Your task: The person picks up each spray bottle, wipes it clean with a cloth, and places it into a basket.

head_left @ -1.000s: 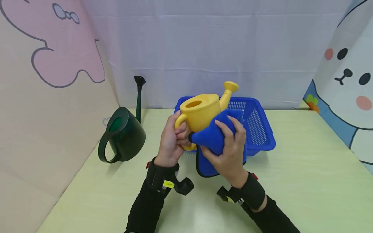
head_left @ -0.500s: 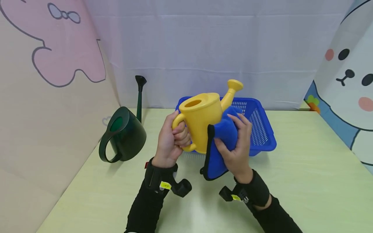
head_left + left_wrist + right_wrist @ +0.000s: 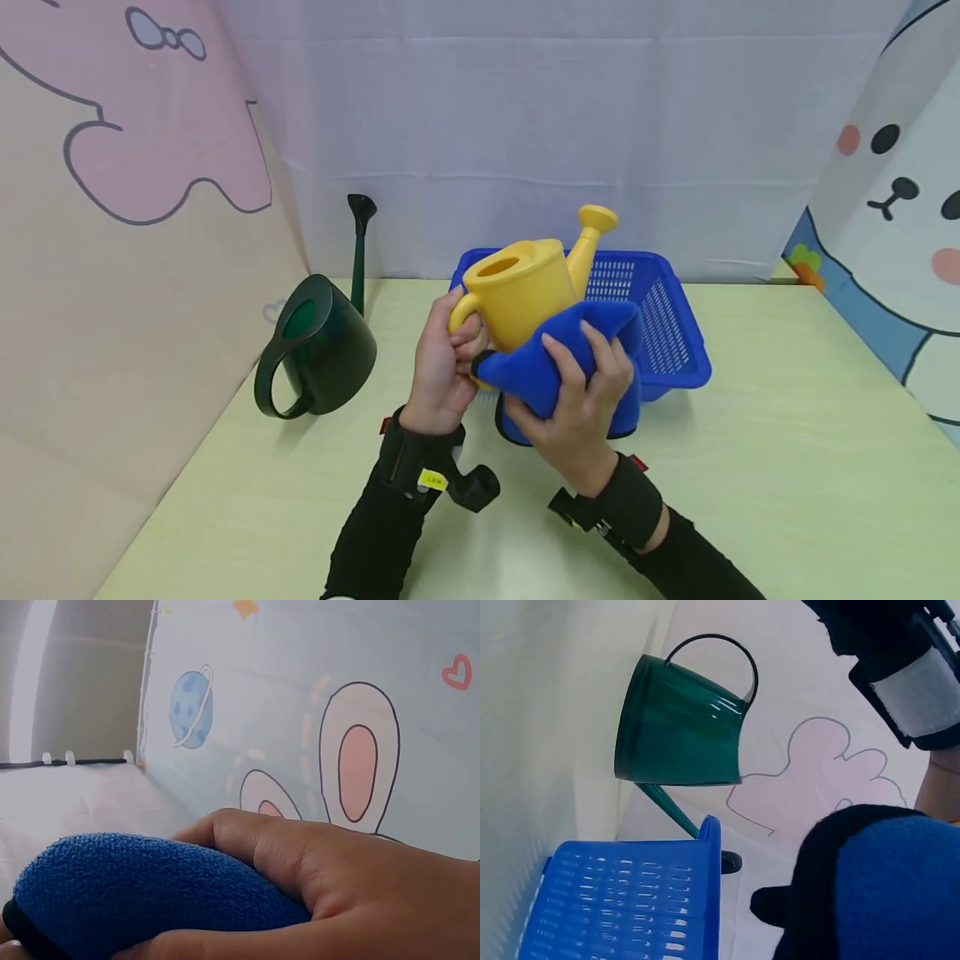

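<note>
Yellow watering can: the smooth, glossy yellow plastic watering can (image 3: 517, 312) is held tilted, its spout (image 3: 583, 262) up and to the right, covering part of the blue perforated plastic basket (image 3: 663, 325) in the head view; its base is hidden.
Can's handling: probably light and stiff, hard to break, a little slick on the body.
Can's best hold: the looped yellow handle (image 3: 459, 312), which should resist twisting better than the rounded body.
Blue cloth: the fluffy blue cloth with black edging (image 3: 528, 373) lies bunched across the can's near side, apparently against it, one corner pointing at the handle.
Cloth's handling: likely very light, limp and grippy; best held as a wad, with spread fingers backing it.
Left hand: the left hand (image 3: 441, 367) grasps the handle, fingers curled round it, forearm rising steeply from the lower edge.
Right hand: the right hand (image 3: 576, 408) clutches the cloth, fingers spread over it and thumb to the left, forearm slanting in from the lower right.
Dark green watering can: the translucent dark green plastic watering can (image 3: 333, 367) stands on the pale table (image 3: 247, 517), left of both hands, untouched.
</note>
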Demonstrator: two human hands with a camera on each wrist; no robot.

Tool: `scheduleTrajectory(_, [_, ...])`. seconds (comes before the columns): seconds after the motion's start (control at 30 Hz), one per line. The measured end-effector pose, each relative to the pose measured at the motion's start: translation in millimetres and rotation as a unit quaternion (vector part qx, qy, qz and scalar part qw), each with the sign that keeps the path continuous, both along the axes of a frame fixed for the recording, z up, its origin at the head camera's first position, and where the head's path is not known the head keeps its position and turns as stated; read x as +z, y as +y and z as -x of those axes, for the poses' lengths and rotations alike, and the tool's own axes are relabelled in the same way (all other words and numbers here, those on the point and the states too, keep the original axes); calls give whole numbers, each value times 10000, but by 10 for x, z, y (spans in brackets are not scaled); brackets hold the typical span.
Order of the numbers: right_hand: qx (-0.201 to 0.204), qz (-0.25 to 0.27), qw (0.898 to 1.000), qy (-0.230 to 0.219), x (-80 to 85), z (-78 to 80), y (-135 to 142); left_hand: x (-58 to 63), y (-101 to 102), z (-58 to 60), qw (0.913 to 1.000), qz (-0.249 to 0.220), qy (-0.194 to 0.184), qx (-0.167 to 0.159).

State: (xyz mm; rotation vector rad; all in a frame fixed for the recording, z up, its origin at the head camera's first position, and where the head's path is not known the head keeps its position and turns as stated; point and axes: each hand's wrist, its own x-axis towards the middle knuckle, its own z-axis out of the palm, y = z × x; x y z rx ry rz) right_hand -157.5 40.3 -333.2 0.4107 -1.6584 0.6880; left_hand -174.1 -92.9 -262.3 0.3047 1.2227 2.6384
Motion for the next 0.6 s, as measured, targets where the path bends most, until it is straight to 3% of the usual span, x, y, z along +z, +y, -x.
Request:
scheduleTrajectory(0.17, [73,-14,9999,-120,27,5,34,-4,-12,10,9999,103,58,-58])
scheduleTrajectory(0.33, [931,685,9918,-554,99,22,106,-5,-54,17,9986,188,306,-376])
scheduleTrajectory(0.4, [1442,1072,9805,-792,130,33,150,-1,-75,15,9980,136,341,-520])
scheduleTrajectory(0.53, [2544,1782,9440,-1109,168,79,254,9,-117,12,9968,-35,369,-707])
scheduleTrajectory(0.6, [2859,1982,9299,-1198,176,96,296,11,-130,16,9960,-148,361,-802])
